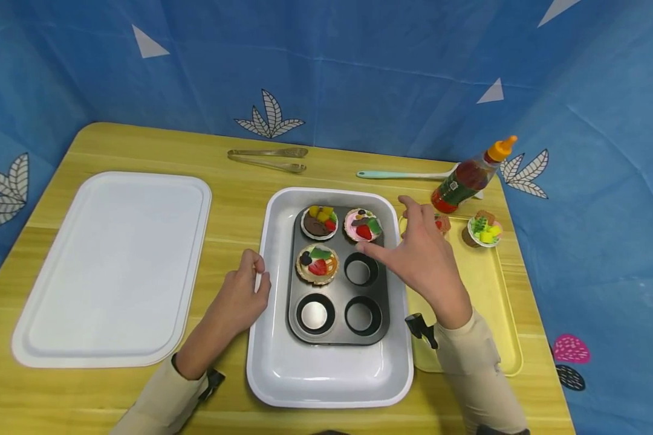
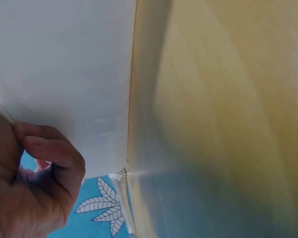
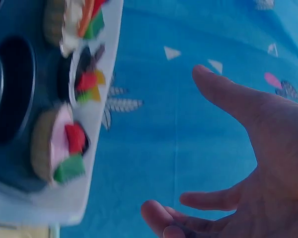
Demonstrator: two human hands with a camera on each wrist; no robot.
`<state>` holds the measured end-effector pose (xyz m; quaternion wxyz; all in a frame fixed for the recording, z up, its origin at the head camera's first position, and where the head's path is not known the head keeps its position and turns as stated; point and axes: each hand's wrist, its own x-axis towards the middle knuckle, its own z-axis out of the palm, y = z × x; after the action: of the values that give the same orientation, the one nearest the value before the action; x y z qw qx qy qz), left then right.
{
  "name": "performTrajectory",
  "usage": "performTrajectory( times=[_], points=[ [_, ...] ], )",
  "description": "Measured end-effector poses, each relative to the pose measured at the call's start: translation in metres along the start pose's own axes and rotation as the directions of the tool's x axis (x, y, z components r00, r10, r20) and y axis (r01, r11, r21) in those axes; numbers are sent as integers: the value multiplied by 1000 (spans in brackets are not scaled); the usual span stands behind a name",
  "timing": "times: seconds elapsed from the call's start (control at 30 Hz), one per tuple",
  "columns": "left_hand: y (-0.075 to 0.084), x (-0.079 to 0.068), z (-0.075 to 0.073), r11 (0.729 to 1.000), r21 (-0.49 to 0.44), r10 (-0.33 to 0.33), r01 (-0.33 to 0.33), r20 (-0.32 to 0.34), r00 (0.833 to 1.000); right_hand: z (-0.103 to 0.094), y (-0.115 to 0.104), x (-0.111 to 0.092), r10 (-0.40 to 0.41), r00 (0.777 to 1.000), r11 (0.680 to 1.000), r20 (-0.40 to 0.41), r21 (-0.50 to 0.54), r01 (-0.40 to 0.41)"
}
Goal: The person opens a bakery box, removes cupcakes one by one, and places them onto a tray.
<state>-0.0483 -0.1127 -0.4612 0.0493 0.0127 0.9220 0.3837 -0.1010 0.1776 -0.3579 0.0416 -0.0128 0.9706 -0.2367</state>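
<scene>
My left hand (image 1: 243, 292) pinches the left rim of a white deep tray (image 1: 326, 379); the left wrist view shows its curled fingers at that rim and the tray's outer wall. Inside the tray lies a dark muffin tin (image 1: 339, 336). Three of its cups hold toy tarts: a chocolate tart (image 1: 317, 228), a pink tart (image 1: 367, 234) and a cream tart (image 1: 308, 273) with strawberry. Over the tray's right rim my right hand (image 1: 428, 260) hovers with thumb and fingers spread, nothing between them, beside the pink tart.
A yellow tray (image 1: 500, 338) on the right carries a green-topped cupcake (image 1: 481, 231) and another pastry (image 1: 442, 223), partly hidden by the right hand. Behind them stand a sauce bottle (image 1: 461, 184) and a spatula (image 1: 399, 174). Metal tongs (image 1: 269, 158) lie at the back, a white tray (image 1: 114, 260) left.
</scene>
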Motion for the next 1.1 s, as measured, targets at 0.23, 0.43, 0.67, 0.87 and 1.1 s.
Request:
performTrajectory(
  times=[0.23, 0.43, 0.67, 0.87, 1.1],
  points=[
    [0, -2, 1, 1000, -11, 3, -3, 4, 1000, 27, -16, -7, -96, 991, 994, 88, -38, 100],
    [-1, -1, 1, 1000, -13, 4, -4, -5, 1000, 47, -25, -6, -120, 984, 990, 131, -59, 129],
    [0, 0, 1, 1000, -7, 4, -4, -3, 1000, 63, -32, -3, -115, 980, 989, 165, -71, 128],
    [0, 0, 0, 1000, -8, 11, -11, -12, 1000, 76, -37, -2, -96, 971, 989, 221, -89, 118],
    [0, -1, -1, 1000, -12, 12, -12, -5, 1000, 85, -40, -2, -86, 966, 991, 243, -81, 109]
  ],
)
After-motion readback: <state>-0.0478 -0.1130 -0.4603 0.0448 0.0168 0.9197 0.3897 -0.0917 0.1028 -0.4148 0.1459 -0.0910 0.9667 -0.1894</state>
